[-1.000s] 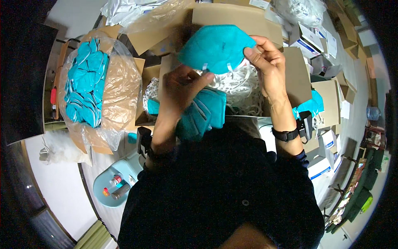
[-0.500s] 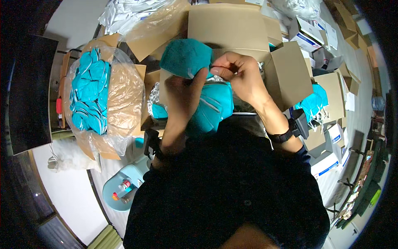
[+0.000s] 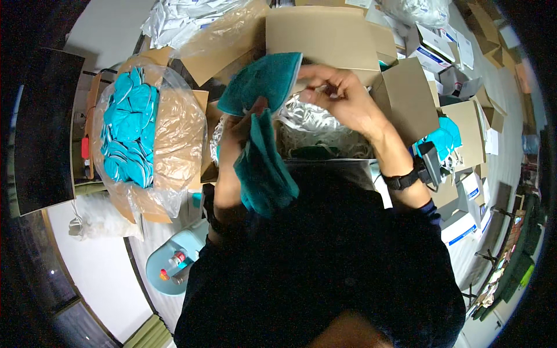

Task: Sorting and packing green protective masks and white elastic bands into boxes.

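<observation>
Left hand point(image 3: 235, 127) grips masks point(image 3: 258, 81); right hand point(image 3: 341, 95) curled, hold unclear — cartons point(image 3: 406, 95), bagged pile point(image 3: 129, 124) around.

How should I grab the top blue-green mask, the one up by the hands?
Probably pinch the mask by its right edge, coming from the right. That edge looks thin, with a pale rim, and faces the right hand; the left hand covers its lower part.

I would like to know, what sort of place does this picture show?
Probably a packing or assembly workroom for face masks: the left hand holds a teal mask, more masks lie in a plastic-lined box, and white cartons stand at right.
</observation>
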Tool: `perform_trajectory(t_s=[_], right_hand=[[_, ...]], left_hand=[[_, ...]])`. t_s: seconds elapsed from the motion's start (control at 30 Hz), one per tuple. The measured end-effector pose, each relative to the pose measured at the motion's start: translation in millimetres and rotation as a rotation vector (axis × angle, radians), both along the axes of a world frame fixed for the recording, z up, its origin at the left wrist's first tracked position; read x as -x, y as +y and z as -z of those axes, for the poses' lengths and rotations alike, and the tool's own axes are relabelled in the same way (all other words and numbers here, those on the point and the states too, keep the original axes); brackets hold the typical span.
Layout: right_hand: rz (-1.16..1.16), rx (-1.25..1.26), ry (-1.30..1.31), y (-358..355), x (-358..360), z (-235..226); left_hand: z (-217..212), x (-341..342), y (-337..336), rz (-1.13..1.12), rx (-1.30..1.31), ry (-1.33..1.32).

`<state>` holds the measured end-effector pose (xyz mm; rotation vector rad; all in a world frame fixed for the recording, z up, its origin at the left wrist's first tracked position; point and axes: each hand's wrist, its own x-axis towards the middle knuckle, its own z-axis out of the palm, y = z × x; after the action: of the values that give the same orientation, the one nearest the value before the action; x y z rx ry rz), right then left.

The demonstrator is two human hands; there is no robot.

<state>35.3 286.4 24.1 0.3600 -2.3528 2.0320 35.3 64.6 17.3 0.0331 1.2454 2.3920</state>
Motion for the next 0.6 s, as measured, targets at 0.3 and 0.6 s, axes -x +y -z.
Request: perform_trajectory(t_s=[0.3,0.6], right_hand=[[0.036,0.027,0.225,-14.9,-14.3,-0.2],[0.099,-0.098,0.006,0.7,-4.0,12.3]], left_hand=[[-18.1,-6.2,19.4,-0.011,0.395,0.03],[-34.7,-10.6,20.3,-0.085,0.361,0.031]])
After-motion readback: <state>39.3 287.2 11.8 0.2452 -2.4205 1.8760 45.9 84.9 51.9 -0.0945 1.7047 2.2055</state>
